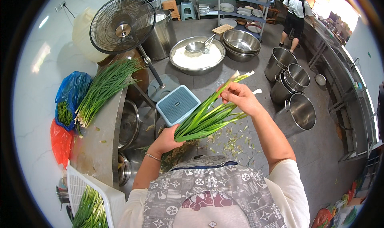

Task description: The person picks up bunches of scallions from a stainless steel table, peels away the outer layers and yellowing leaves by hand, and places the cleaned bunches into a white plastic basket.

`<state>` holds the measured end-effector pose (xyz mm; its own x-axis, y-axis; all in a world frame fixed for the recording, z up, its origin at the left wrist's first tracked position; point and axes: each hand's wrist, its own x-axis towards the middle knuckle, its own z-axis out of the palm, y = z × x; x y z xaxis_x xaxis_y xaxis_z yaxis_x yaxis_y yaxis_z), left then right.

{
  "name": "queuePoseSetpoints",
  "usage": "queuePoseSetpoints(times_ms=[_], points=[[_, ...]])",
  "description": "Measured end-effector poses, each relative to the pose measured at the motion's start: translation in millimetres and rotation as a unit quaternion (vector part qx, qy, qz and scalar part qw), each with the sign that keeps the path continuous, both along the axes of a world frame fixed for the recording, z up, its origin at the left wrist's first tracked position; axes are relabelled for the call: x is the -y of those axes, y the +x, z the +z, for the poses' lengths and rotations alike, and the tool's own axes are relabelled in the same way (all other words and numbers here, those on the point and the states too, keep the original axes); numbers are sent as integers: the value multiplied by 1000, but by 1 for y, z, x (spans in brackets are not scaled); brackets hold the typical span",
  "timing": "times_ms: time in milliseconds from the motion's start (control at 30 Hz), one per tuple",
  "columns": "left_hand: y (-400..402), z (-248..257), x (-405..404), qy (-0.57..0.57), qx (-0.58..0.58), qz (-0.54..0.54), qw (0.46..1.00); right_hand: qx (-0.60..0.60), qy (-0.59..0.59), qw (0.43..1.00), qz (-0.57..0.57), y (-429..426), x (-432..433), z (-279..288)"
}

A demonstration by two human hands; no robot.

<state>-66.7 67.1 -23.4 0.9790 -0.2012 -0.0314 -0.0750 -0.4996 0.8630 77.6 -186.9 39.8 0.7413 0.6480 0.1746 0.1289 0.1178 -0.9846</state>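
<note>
A bunch of long green leafy stalks with pale ends, like garlic greens (pixel 204 117), lies across the view before me. My left hand (pixel 166 139) is closed around its leafy end. Near the pale ends, my right hand (pixel 238 96) pinches one or more stalks between thumb and fingers. A blue plastic stool (pixel 178 105) stands just beyond the bunch. More thin green stalks, like scallions (pixel 103 88), lie on the metal counter (pixel 99 147) at the left. A white plastic basket (pixel 115 195) at the lower left holds further green stalks.
Trimmings (pixel 237 144) litter the tiled floor. A pedestal fan (pixel 123 30) stands at the upper left, near a wide basin of white powder or grain (pixel 198 55). Steel pots (pixel 297 112) stand at the right. Blue (pixel 73 87) and red (pixel 61 142) bags rest by the wall. A person (pixel 295 16) stands farther back.
</note>
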Motion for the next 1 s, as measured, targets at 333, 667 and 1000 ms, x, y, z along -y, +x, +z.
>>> queuePoseSetpoints(times_ms=[333, 667, 1000], points=[[3, -3, 0, -6, -4, -7, 1000, 1, 38, 998, 45, 2, 6, 5], [2, 4, 5, -8, -6, -26, 1000, 124, -7, 992, -7, 1, 2, 11], [2, 1, 2, -26, -10, -18, 999, 22, 200, 966, -164, 14, 12, 10]])
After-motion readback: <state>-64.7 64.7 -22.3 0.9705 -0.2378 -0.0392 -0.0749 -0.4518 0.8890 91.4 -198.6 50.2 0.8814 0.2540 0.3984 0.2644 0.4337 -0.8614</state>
